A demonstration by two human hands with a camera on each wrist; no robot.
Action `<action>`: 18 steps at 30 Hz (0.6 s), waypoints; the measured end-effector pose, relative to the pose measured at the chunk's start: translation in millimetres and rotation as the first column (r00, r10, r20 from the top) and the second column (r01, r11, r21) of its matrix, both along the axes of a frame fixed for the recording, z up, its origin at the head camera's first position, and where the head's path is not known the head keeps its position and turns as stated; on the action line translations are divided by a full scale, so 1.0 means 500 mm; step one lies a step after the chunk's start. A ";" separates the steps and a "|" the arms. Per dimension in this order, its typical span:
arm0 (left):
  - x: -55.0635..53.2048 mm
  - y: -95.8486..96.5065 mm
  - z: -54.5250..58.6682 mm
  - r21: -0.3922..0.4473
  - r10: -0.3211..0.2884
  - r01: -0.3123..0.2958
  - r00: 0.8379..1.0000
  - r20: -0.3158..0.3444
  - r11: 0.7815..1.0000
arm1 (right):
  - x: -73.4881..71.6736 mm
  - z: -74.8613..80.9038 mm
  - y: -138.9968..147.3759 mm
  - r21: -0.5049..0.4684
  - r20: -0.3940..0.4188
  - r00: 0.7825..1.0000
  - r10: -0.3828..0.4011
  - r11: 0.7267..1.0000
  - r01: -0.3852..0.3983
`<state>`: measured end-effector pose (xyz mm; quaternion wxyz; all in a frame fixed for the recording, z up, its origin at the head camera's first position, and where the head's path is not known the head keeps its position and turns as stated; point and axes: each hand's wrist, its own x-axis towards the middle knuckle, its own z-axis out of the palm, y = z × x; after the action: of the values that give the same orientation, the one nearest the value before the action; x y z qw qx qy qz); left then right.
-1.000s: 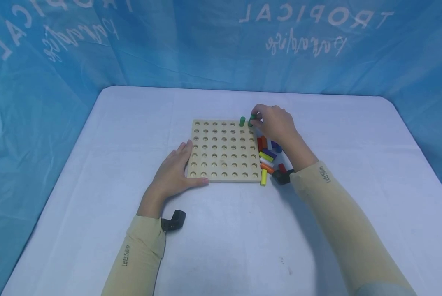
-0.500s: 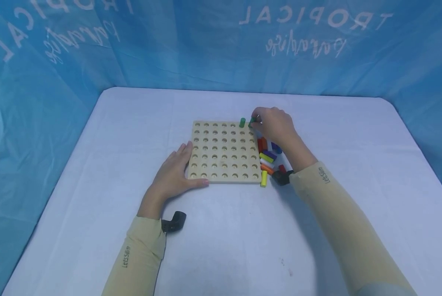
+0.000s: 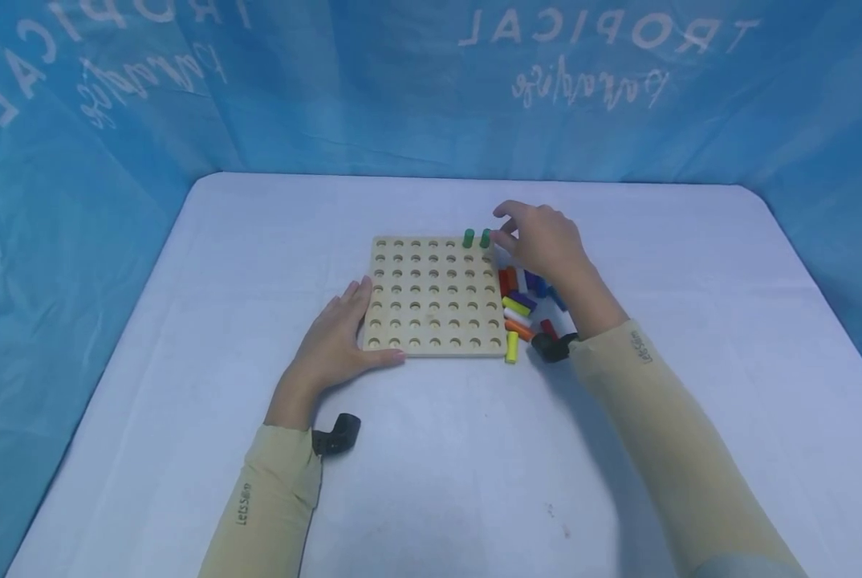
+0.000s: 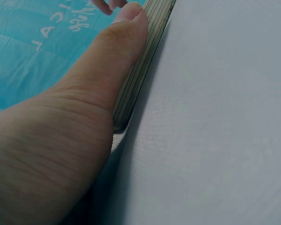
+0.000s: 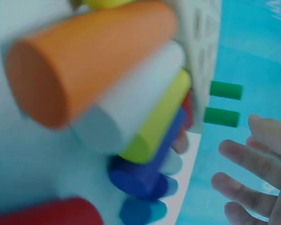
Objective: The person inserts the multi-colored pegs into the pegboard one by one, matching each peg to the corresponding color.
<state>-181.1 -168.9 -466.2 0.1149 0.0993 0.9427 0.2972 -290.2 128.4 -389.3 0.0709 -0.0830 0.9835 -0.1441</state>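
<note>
A square wooden pegboard (image 3: 424, 298) with rows of round holes lies on the table. Two green pegs stand upright in its far row at the right, the inner peg (image 3: 469, 238) and the corner peg (image 3: 485, 239). My right hand (image 3: 546, 242) hovers just right of the corner peg, its fingers spread and holding nothing; the right wrist view shows a gap between the fingertips (image 5: 255, 119) and the green pegs. My left hand (image 3: 335, 335) rests against the board's near left corner, fingers along the left side and thumb (image 4: 126, 28) on the front edge.
Loose pegs in several colours lie along the board's right side, among them an orange peg (image 3: 519, 329), a red peg (image 3: 549, 329) and a yellow peg (image 3: 512, 347). The white-covered table (image 3: 431, 466) meets a blue printed curtain (image 3: 402, 96) at the back.
My right hand has let go of the corner green peg, which now stands by itself in its hole. The fingers have opened and moved slightly right. My left hand has stayed put.
</note>
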 end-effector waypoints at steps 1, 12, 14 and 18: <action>0.000 0.000 0.001 0.002 0.000 0.000 1.000 -0.001 1.000 | 0.003 0.006 0.004 -0.010 -0.005 1.000 -0.005 1.000 0.005; -0.001 0.003 -0.004 -0.006 0.015 -0.015 1.000 0.007 1.000 | 0.046 0.039 0.056 -0.060 -0.017 0.995 -0.100 0.993 0.098; -0.001 0.005 -0.005 -0.007 0.017 -0.017 1.000 0.008 1.000 | 0.055 0.035 0.066 -0.065 -0.010 0.993 -0.121 0.991 0.120; 0.001 0.007 -0.006 -0.014 0.019 -0.019 1.000 0.004 1.000 | 0.070 0.024 0.084 -0.077 0.004 0.987 -0.158 0.984 0.158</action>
<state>-180.7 -165.4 -469.0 0.1149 0.0890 0.9453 0.2920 -255.4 170.6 -377.1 0.0551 -0.0076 0.9808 -0.1870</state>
